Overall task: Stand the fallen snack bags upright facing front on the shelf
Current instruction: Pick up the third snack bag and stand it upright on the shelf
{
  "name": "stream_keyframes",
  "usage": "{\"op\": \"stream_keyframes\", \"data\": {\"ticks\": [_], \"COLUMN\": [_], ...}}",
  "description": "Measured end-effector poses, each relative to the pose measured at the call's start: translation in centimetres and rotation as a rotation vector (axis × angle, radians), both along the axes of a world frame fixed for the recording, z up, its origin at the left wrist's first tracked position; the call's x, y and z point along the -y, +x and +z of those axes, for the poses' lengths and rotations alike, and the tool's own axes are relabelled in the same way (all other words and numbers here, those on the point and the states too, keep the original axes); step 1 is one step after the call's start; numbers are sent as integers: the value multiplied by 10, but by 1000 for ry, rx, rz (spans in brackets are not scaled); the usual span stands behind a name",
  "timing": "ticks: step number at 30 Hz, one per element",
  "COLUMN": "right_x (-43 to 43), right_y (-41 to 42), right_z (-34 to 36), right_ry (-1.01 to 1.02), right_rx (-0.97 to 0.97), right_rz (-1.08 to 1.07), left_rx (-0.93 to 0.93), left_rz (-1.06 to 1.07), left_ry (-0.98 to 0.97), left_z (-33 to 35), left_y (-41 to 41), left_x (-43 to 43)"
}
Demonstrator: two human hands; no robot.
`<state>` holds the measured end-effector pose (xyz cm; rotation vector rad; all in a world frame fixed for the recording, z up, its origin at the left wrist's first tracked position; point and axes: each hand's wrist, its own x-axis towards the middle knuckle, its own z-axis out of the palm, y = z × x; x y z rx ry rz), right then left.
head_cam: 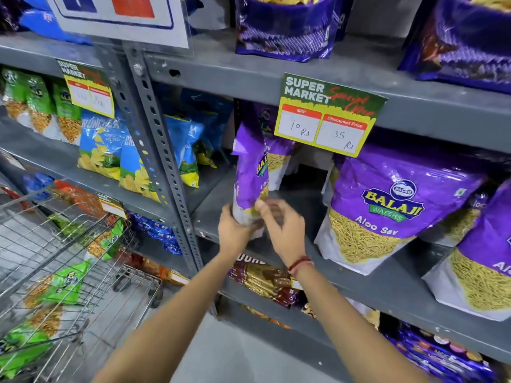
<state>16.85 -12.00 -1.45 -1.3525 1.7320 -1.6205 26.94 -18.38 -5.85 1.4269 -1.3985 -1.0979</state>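
A purple Aloo Sev snack bag (pixel 250 167) stands upright on the grey shelf (pixel 367 277), turned edge-on so its front faces right. My left hand (pixel 235 230) grips its bottom end. Just to the right of the bag's base, my right hand (pixel 282 230) is blurred, its fingers spread and touching the lower edge. Another purple bag (pixel 276 150) stands behind it. To the right, a front-facing purple bag (pixel 387 211) leans back, with more purple bags (pixel 481 258) beside it.
A price tag (pixel 329 114) hangs from the shelf above. A perforated steel upright (pixel 163 150) borders the bay on the left, with blue chip bags (pixel 182 150) beyond. A wire trolley (pixel 69 272) holding green bags stands at lower left. Brown packets (pixel 262 277) lie one shelf below.
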Motion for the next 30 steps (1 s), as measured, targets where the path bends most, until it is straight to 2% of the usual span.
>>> {"op": "stream_keyframes", "data": {"ticks": [3, 5, 7, 9, 11, 13, 17, 22, 25, 30], "right_x": [8, 19, 32, 44, 56, 66, 85, 82, 72, 64], "right_y": [-21, -37, -50, -59, -63, -61, -55, -41, -34, -29], "right_z": [-5, -10, -14, -15, -18, -20, -38, -44, -45, -45], "right_ry": [-8, 83, 203, 296, 370, 437, 465, 422, 422, 423], "right_rx": [60, 63, 54, 39, 42, 35, 26, 32, 2, -3], "right_rz": [-96, -85, -13, 75, 157, 215, 242, 111, 112, 94], "left_rx": [134, 224, 307, 330, 250, 175, 151, 131, 155, 165], "left_rz": [-219, -379, -444, -336, -180, -129, -195, -269, -369, -410], "left_ry": [61, 81, 35, 8, 23, 46, 44, 50, 34, 34], "left_z": [6, 15, 23, 32, 32, 26, 25, 26, 21, 20], "left_y": [29, 42, 52, 58, 59, 56, 52, 54, 55, 57], "left_x": [30, 51, 71, 77, 75, 73, 80, 81, 78, 74]}}
